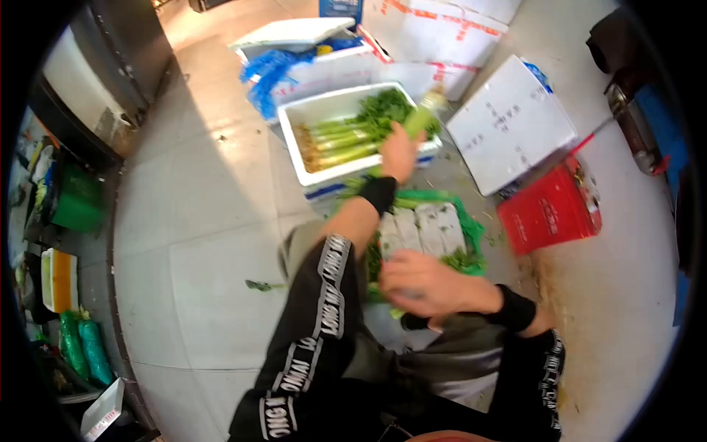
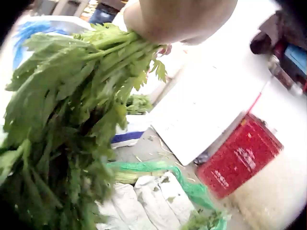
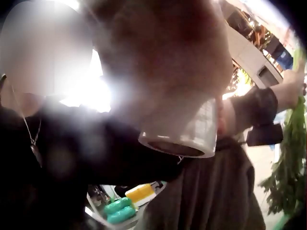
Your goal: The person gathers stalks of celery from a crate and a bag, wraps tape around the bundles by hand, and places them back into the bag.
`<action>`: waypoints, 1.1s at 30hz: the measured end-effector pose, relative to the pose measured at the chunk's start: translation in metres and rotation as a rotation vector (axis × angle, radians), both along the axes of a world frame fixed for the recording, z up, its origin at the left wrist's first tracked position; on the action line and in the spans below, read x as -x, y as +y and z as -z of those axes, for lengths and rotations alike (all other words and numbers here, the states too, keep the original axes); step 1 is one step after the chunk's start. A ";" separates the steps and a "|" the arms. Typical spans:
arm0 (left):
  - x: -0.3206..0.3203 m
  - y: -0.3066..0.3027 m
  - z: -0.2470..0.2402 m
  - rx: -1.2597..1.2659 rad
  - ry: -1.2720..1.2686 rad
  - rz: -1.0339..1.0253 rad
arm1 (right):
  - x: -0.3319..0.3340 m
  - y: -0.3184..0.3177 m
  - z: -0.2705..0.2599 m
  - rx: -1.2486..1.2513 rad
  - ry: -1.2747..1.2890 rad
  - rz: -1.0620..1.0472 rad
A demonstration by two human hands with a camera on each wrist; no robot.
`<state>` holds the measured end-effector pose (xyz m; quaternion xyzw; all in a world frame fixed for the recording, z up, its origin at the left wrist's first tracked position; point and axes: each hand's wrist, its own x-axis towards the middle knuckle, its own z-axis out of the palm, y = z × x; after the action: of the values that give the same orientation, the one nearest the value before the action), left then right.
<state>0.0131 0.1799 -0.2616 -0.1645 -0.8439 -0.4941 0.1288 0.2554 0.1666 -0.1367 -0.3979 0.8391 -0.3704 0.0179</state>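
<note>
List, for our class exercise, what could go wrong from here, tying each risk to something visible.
1. The celery bunch hangs leaves down from the left grip, so leaves might snag or tear.
2. The right grip holds a white roll, perhaps leaving it slow to steady a slipping bunch.
3. The leaf scrap on the floor could be slippery underfoot.

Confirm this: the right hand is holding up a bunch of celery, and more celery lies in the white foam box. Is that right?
Not quite: the left hand is holding up the bunch of celery, as the head view shows. More celery does lie in the white foam box.
</note>
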 end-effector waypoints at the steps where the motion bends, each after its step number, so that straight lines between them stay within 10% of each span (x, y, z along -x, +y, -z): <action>1: 0.010 -0.002 0.010 0.059 -0.006 -0.082 | -0.011 -0.009 -0.001 -0.121 -0.035 -0.037; 13: 0.044 -0.018 0.002 -0.593 -0.617 0.451 | 0.014 0.146 0.074 0.053 -0.527 0.587; 22: 0.052 0.007 0.023 -1.149 -0.853 -0.317 | 0.013 0.164 0.093 -0.027 -0.516 0.641; 33: 0.078 -0.005 0.029 -1.329 -1.027 -0.416 | 0.008 0.161 0.111 -0.085 -0.623 0.718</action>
<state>-0.0653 0.1749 -0.2906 0.3464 -0.3468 -0.8645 -0.1111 0.2477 0.3280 -0.2473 0.0481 0.8927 -0.4202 0.1559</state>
